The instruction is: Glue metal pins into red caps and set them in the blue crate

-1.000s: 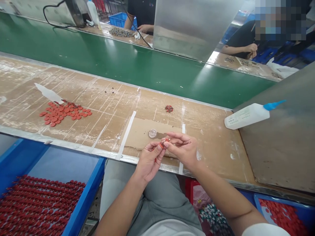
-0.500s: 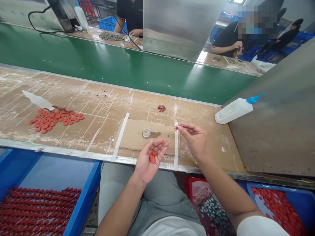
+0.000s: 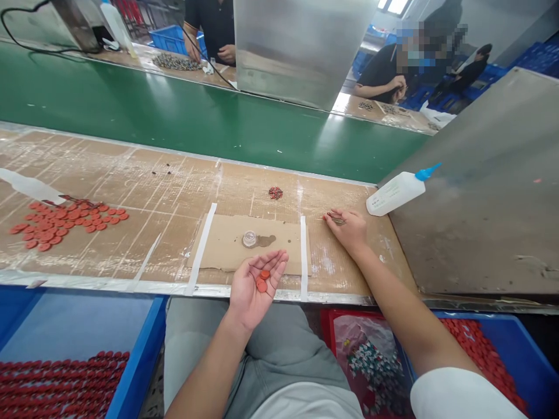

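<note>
My left hand (image 3: 257, 288) is cupped palm up above the table's front edge, and several round red discs (image 3: 262, 281) lie in it. To the right of the cardboard, my right hand (image 3: 349, 228) is low over the tabletop with its fingers curled. A small red piece (image 3: 325, 217) shows at its fingertips; the fingers partly hide what they hold. Between and beyond the hands, a small clear round pot (image 3: 250, 238) stands on the cardboard sheet (image 3: 227, 247), beside a dark wet stain. Farther back sits a little heap of red and dark pieces (image 3: 275, 192).
Loose red discs (image 3: 56, 224) are spread at the left. A white bottle with a blue nozzle (image 3: 397, 193) leans by the metal panel (image 3: 471, 203) at right. Blue bins (image 3: 146, 343) flank my legs. Beyond the green strip (image 3: 174, 110), other people sit at work.
My right hand has moved from above the cardboard's right edge outward and down to the tabletop. My left hand keeps its cupped pose with the discs. The view has turned slightly right.
</note>
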### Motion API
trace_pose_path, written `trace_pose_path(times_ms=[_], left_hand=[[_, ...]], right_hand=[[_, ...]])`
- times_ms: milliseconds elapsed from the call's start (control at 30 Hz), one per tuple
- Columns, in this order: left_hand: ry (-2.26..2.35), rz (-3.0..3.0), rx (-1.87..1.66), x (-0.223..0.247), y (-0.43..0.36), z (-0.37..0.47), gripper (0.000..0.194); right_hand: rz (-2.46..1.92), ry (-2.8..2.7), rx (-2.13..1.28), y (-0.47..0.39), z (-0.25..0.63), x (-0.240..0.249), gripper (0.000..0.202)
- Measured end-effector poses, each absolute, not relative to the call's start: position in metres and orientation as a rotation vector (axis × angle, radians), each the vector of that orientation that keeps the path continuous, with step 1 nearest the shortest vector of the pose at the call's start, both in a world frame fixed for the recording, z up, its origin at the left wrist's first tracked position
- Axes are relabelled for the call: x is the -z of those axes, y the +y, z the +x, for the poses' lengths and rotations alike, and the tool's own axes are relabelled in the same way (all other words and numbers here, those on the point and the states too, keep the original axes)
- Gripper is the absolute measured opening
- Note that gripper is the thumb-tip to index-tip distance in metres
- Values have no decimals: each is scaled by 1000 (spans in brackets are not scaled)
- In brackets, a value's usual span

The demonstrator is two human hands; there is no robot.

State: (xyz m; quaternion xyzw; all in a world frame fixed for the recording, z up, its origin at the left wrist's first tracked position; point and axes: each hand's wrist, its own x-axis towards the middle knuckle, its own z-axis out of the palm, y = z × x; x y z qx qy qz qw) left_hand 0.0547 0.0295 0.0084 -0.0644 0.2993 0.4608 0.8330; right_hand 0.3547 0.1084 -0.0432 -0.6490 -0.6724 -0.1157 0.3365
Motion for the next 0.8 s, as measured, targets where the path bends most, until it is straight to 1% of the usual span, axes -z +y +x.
trace_pose_path(times_ms=[133,233,333,400,467,533,600,700,800], left_hand=[[617,-142,-966,-7,31,53,27],[566,-125,-951,-7,30,52,28],[502,-102,-960,-8,29,51,32],[472,-86,-979,-9,29,52,34],[460,-68,-993,-10,28,53,36],[456,-41,-1013,-10,27,54,38],[452,-9,-1035,-10,25,53,41],[453,26,-1077,-10,22,50,42],[455,39,-1106,-10,20,47,41]], right_hand=[[-1729,-1746,274,111,358,44,23],[-1679,-1707,369,107,354,35,30],[-1544,-1732,428,84,332,14,21],[-1365,-1817,354,57,303,-2,17],[-1174,-1997,109,29,267,-14,26],[-1105,-2068,-114,7,232,-20,36],[-1076,-2095,-249,-5,205,-18,37],[-1079,-2069,-350,-7,186,-9,34],[-1029,-2079,-352,-4,182,-2,32]])
